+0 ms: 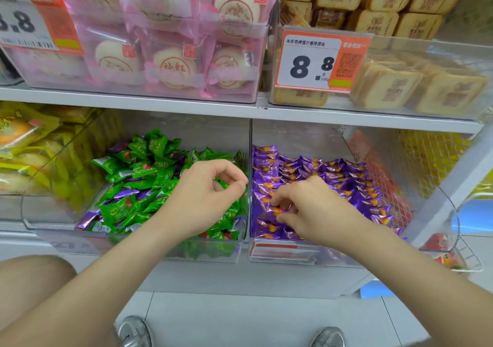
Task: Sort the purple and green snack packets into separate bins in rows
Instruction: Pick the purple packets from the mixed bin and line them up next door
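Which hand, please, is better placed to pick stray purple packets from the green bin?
Left hand: it is over the green bin, while the right hand grips purple packets in the purple bin.

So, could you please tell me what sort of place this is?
Probably a snack shop: white shelves hold clear bins of wrapped snacks, and a price tag reading 8.8 hangs on one.

Green snack packets (138,170): glossy, crinkled foil-like film.
Purple snack packets (320,176): the same shiny film (bright glints along the folds).
Bins (80,245): clear hard plastic, smooth walls.
Shelf (133,98): smooth white surface, matt.
Price card (306,64): printed paper or card, smooth.
Pink packets (173,64): soft translucent film, slightly shiny.
Wire basket (472,256): thin metal wire.
Floor (240,320): pale, smooth tiles.
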